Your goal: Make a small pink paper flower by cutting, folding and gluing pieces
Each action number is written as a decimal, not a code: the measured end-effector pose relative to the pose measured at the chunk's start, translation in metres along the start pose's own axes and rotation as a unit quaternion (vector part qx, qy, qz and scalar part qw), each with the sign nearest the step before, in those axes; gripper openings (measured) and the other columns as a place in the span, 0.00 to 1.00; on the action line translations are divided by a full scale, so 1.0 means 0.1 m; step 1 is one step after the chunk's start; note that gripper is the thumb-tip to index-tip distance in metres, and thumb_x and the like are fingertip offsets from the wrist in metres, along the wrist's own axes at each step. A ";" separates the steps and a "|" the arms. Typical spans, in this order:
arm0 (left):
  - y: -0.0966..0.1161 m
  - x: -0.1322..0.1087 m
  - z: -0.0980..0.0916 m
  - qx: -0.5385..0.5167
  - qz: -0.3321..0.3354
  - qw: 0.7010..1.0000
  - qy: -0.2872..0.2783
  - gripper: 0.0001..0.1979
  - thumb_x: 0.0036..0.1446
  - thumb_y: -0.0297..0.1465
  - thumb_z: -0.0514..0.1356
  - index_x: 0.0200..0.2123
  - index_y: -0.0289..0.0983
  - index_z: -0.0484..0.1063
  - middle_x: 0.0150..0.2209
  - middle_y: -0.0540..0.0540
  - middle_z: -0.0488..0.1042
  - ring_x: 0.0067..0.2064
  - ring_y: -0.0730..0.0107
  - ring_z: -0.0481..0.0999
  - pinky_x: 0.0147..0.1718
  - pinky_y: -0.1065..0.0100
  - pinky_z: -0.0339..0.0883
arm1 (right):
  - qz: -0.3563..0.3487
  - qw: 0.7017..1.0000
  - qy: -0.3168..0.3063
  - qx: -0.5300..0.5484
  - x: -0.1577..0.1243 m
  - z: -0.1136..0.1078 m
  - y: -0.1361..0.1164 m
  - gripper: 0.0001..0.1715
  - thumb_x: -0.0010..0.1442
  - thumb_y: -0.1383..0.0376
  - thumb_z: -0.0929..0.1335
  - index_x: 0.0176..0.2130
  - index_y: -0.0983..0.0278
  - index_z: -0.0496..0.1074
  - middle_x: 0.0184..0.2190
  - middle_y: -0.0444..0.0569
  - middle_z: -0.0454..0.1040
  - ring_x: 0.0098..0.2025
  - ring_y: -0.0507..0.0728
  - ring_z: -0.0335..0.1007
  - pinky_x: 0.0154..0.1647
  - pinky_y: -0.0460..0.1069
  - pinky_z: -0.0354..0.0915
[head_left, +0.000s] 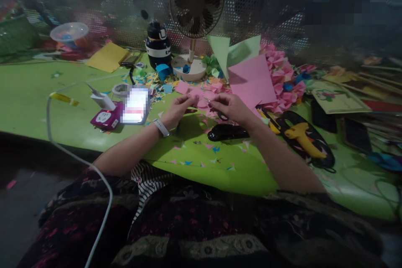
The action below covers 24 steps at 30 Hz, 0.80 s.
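1. Head view: the work is at the centre of the frame, where both hands meet over small pink paper [201, 92] on the green table [201, 180]. We judge the step in hand to be close trimming or shaping of one piece.
2. Next move, our judgement: it calls for a steady left pinch, with the tool's tip brought to the paper's edge and kept clear of the left fingertips.
3. Left hand [179, 111], just left of centre: thumb and forefinger brought nearly together, seemingly pinching a pink piece. Blur hides the exact contact.
4. Right hand [230, 106], just right of centre: fingers curled in, almost closed around a small scissors-like tool [222, 117]. We see a dark loop below the fingers and a thin pale tip toward the left hand; we cannot tell how far the blades are apart.
5. The hands are near each other but apart, with pink pieces behind and between them.
6. Nearby: a glossy black object [228, 132] lies below the right hand; a large pink sheet [251, 79] leans right of centre, in front of a heap of folded pink pieces [282, 77].
7. Lower centre: we note paper scraps [216, 149] scattered toward the table edge.
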<state>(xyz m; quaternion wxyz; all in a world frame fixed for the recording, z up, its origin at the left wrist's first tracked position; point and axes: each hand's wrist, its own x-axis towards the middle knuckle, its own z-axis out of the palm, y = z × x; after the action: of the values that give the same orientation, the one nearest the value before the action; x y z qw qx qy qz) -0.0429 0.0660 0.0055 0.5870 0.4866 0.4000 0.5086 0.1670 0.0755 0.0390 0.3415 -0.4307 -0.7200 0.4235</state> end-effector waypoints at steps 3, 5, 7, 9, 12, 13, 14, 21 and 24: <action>0.01 0.05 -0.05 0.002 -0.014 0.999 0.032 0.17 0.51 0.43 0.70 0.26 0.37 0.70 0.28 0.51 0.72 0.30 0.76 0.75 0.30 0.72 0.68 | 0.001 0.996 0.081 0.027 0.06 -0.14 0.06 0.18 0.55 0.52 0.74 0.34 0.64 0.73 0.32 0.48 0.76 0.34 0.53 0.72 0.42 0.53 0.71; 0.01 0.08 -0.08 0.002 -0.031 0.998 0.048 0.17 0.51 0.42 0.70 0.27 0.37 0.70 0.28 0.50 0.73 0.29 0.75 0.75 0.27 0.72 0.66 | 0.008 0.993 0.113 0.018 0.10 -0.26 0.12 0.16 0.56 0.54 0.74 0.33 0.63 0.72 0.32 0.49 0.77 0.34 0.53 0.72 0.41 0.53 0.71; 0.00 0.09 -0.09 0.008 -0.041 0.998 0.055 0.16 0.52 0.41 0.70 0.27 0.37 0.70 0.28 0.50 0.73 0.29 0.75 0.75 0.26 0.73 0.66 | 0.020 0.992 0.121 -0.015 0.12 -0.36 0.19 0.13 0.56 0.56 0.73 0.32 0.64 0.73 0.31 0.49 0.76 0.33 0.53 0.72 0.40 0.53 0.70; -0.01 0.09 -0.10 0.020 -0.042 0.997 0.054 0.14 0.52 0.39 0.70 0.28 0.37 0.70 0.27 0.51 0.72 0.29 0.75 0.75 0.26 0.73 0.67 | 0.033 0.991 0.108 -0.075 0.13 -0.45 0.26 0.11 0.55 0.58 0.73 0.31 0.64 0.73 0.29 0.49 0.76 0.32 0.54 0.71 0.38 0.52 0.68; -0.02 0.09 -0.10 0.028 -0.037 0.998 0.045 0.11 0.52 0.35 0.70 0.29 0.37 0.71 0.28 0.51 0.74 0.31 0.75 0.75 0.29 0.72 0.69 | 0.043 0.978 0.071 -0.191 0.13 -0.50 0.34 0.08 0.53 0.62 0.72 0.29 0.64 0.74 0.28 0.49 0.76 0.31 0.54 0.70 0.35 0.52 0.65; -0.03 0.09 -0.10 0.027 -0.036 0.998 0.042 0.11 0.52 0.34 0.69 0.30 0.36 0.71 0.29 0.50 0.75 0.32 0.74 0.76 0.29 0.72 0.69 | 0.044 0.972 0.058 -0.225 0.12 -0.50 0.35 0.07 0.52 0.62 0.71 0.28 0.64 0.74 0.28 0.48 0.76 0.31 0.54 0.70 0.35 0.51 0.64; -0.03 0.10 -0.10 0.025 -0.036 0.998 0.039 0.10 0.52 0.33 0.69 0.32 0.36 0.72 0.30 0.50 0.75 0.33 0.74 0.76 0.30 0.72 0.70 | 0.047 0.965 0.045 -0.253 0.12 -0.50 0.36 0.06 0.52 0.63 0.71 0.27 0.64 0.74 0.28 0.48 0.77 0.31 0.55 0.70 0.34 0.51 0.63; -0.05 0.11 -0.12 0.042 -0.030 0.998 0.027 0.12 0.52 0.30 0.70 0.37 0.36 0.71 0.32 0.50 0.77 0.35 0.74 0.78 0.32 0.74 0.71 | 0.069 0.953 -0.017 -0.295 0.09 -0.45 0.33 0.05 0.53 0.64 0.70 0.28 0.63 0.74 0.30 0.51 0.78 0.32 0.56 0.72 0.34 0.52 0.64; -0.07 0.12 -0.12 0.042 -0.020 0.999 0.013 0.12 0.53 0.30 0.69 0.39 0.36 0.71 0.32 0.49 0.78 0.36 0.73 0.79 0.33 0.73 0.71 | 0.052 0.959 0.005 -0.279 0.08 -0.42 0.29 0.05 0.54 0.64 0.69 0.29 0.64 0.75 0.30 0.51 0.78 0.32 0.56 0.71 0.35 0.52 0.64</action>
<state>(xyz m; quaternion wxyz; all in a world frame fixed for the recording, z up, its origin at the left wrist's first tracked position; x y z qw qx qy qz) -0.0514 0.0795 -0.0035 0.5709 0.4962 0.4377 0.4861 0.2091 0.1038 0.0309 0.1887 -0.5481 -0.7843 0.2211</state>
